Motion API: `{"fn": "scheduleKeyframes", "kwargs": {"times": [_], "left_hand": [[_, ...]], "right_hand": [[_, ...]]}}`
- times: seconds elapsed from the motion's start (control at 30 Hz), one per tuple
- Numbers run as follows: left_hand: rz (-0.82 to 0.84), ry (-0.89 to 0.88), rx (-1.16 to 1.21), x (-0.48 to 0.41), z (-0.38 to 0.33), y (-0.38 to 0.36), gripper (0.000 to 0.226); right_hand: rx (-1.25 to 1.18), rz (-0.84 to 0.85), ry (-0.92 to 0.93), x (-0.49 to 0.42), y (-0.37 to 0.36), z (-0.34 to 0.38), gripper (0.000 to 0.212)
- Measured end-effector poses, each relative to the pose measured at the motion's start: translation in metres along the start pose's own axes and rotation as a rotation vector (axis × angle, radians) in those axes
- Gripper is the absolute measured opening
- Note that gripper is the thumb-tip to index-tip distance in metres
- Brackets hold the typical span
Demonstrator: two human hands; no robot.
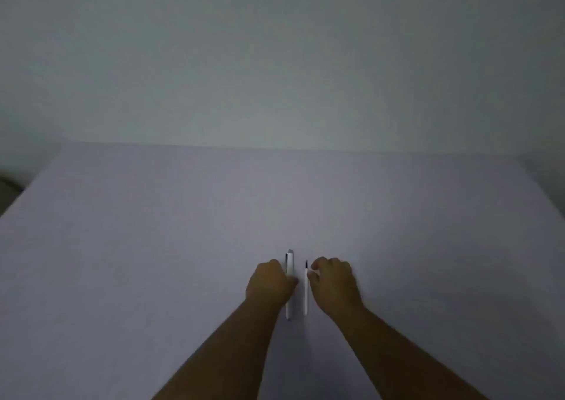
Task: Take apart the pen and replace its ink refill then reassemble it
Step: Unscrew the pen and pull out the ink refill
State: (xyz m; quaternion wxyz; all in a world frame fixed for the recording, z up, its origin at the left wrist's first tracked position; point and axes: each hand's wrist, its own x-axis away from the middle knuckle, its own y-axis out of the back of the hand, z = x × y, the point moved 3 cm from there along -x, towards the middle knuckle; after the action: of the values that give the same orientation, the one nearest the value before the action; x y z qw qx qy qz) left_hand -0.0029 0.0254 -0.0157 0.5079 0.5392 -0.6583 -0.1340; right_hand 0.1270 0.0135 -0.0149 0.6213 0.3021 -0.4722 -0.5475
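Observation:
A white pen point(289, 265) lies on the pale table point(153, 246), pointing away from me, with a dark clip near its far end. My left hand point(269, 283) is curled over the pen's middle, fingers closed on it. Just to the right lies a thin white ink refill point(306, 295) with a dark tip at its far end. My right hand point(334, 280) rests beside the refill, fingertips pinching it near the upper part. The pen's middle is hidden under my left hand.
The table's far edge meets a plain grey wall point(275, 63). The left table edge point(21, 197) falls away to a dark floor corner. The scene is dim.

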Motion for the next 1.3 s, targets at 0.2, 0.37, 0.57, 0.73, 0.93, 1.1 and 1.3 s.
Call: {"fn": "scheduleKeyframes", "kwargs": {"times": [0.2,0.37,0.57,0.73,0.93,1.1,1.3], "left_hand": [[0.013,0.063,0.063,-0.004,0.008,-0.016,0.026],[-0.049,-0.006,0.138,0.003,0.003,-0.014,0.017],[-0.057,-0.146,0.176,0.017,-0.011,-0.01,0.014],[0.022,-0.142,0.112,0.019,-0.007,-0.005,0.011],[-0.044,-0.104,0.203,0.01,-0.005,0.005,0.017],[-0.086,-0.099,0.264,0.007,-0.004,0.012,0.026],[-0.093,-0.081,0.308,0.01,0.005,0.012,0.025]], "right_hand": [[-0.236,0.064,-0.092,-0.005,-0.017,-0.006,0.023],[-0.441,0.106,-0.211,-0.013,-0.014,0.0,0.03],[-0.719,0.158,-0.374,-0.023,-0.004,0.008,0.028],[-0.831,0.052,-0.491,-0.041,0.009,-0.014,0.036],[-0.366,0.181,-0.246,-0.033,0.012,-0.026,0.028],[-0.345,0.107,-0.248,-0.025,0.0,-0.026,0.017],[-0.382,0.081,-0.276,-0.023,-0.007,-0.03,0.02]]}}
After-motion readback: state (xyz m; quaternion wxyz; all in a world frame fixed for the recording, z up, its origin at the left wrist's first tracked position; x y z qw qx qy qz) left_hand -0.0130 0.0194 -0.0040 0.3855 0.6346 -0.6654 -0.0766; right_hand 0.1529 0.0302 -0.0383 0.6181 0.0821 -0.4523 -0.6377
